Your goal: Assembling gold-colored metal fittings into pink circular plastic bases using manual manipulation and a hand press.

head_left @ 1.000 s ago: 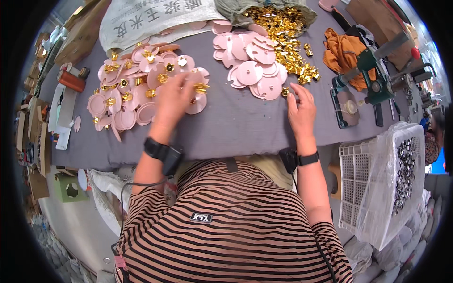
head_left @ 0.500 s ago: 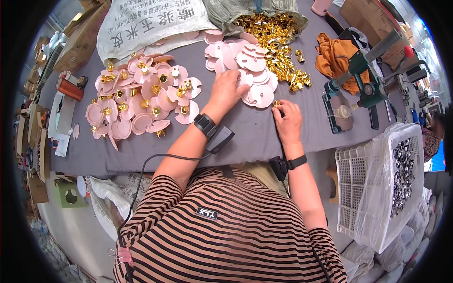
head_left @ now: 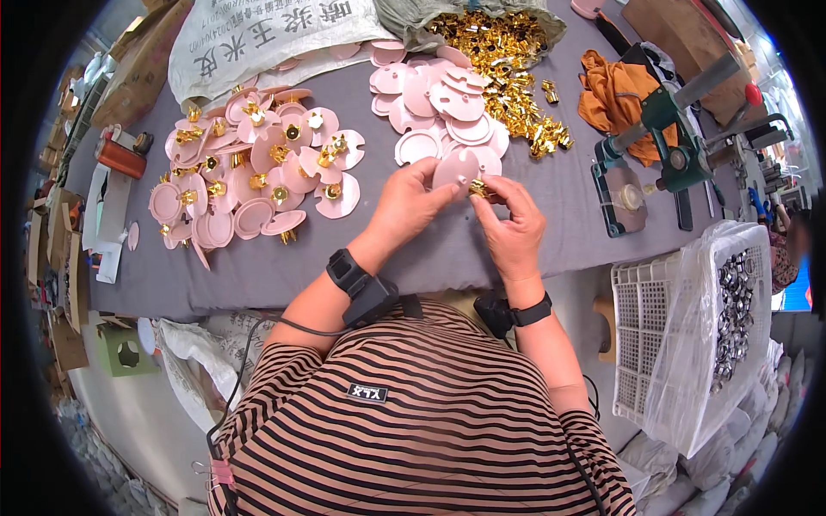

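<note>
Gray cloth [head_left: 439, 252] is seen below; a pink disc [head_left: 453, 168] is pinched by the left hand [head_left: 403, 209], a gold piece [head_left: 477, 187] by the right hand [head_left: 514, 232].

The head view looks steeply down from above the wearer's striped shirt [head_left: 413, 413] — upright and fisheye-wide, with black curving round its rim. It faces forward across the tabletop [head_left: 258, 267], whose near edge bows through mid-picture. The left hand [head_left: 409, 206] and right hand [head_left: 514, 219] sit close below the lens, just beyond that edge — the floor [head_left: 138, 413] shows past the near left corner.
</note>
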{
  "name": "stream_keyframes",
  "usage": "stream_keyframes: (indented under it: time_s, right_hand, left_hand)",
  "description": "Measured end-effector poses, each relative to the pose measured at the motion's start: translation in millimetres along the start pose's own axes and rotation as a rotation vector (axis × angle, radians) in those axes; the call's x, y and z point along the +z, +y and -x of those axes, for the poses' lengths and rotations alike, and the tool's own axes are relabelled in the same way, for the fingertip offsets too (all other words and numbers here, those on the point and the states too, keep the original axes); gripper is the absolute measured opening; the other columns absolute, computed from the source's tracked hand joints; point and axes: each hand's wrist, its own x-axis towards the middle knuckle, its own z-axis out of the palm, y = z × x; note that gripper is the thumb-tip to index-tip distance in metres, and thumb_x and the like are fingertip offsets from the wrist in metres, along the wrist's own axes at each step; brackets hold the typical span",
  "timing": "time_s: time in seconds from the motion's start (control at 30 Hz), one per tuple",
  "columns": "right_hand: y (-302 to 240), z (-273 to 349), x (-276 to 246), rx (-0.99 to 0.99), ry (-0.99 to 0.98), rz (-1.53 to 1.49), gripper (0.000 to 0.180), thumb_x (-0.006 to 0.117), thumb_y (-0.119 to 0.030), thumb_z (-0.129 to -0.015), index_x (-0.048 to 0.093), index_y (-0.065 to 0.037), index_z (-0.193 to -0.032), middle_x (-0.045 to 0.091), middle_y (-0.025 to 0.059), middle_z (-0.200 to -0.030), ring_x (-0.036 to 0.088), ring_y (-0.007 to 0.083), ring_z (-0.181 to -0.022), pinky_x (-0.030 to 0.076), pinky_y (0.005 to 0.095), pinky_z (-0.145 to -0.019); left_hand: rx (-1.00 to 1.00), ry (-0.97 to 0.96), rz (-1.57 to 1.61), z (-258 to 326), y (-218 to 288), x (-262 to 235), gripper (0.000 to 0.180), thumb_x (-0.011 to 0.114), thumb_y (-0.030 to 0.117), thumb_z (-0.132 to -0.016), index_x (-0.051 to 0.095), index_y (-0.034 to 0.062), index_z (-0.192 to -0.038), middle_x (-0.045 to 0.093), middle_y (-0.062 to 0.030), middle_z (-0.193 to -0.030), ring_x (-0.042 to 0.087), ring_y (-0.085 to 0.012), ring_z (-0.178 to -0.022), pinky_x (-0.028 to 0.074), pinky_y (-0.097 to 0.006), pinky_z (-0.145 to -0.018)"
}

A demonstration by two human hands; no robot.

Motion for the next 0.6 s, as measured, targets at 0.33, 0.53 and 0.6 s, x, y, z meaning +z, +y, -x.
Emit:
stream_keyframes:
  time_s: [0.33,0.53,0.6]
  right_hand:
    - [3,14,17,0.13,-0.001,-0.161,0.026,0.077,0.003,-0.082,0.071,-0.002,-0.107,0.073,0.0077,-0.101,0.069,0.0115,-0.085,0.056,0.0256,-0.077]
    - [6,13,33,0.432,-0.044,-0.551,0.043,0.078,0.001,-0.083,0.065,-0.002,-0.124,0.071,0.0066,-0.099,0.068,0.0127,-0.089,0.055,0.0253,-0.082]
    - [-19,3,35,0.351,-0.046,-0.497,0.045,0.08,0.0,-0.082,0.064,-0.003,-0.124,0.071,0.0068,-0.099,0.069,0.0159,-0.09,0.056,0.0274,-0.083]
  left_hand:
    - [0.385,0.05,-0.385,18,2,4,0.019,0.067,0.008,-0.087,0.067,0.0026,-0.105,0.068,-0.0145,-0.088,0.067,-0.0288,-0.077,0.053,-0.036,-0.069]
    - [0.446,0.038,-0.575,14,12,-11,0.011,0.065,0.006,-0.084,0.065,0.0032,-0.095,0.065,-0.0167,-0.087,0.064,-0.0383,-0.081,0.051,-0.044,-0.071]
    - [0.603,0.251,-0.56,5,14,-39,0.024,0.061,0.003,-0.084,0.069,0.0068,-0.106,0.071,-0.0159,-0.102,0.068,-0.033,-0.09,0.054,-0.04,-0.081]
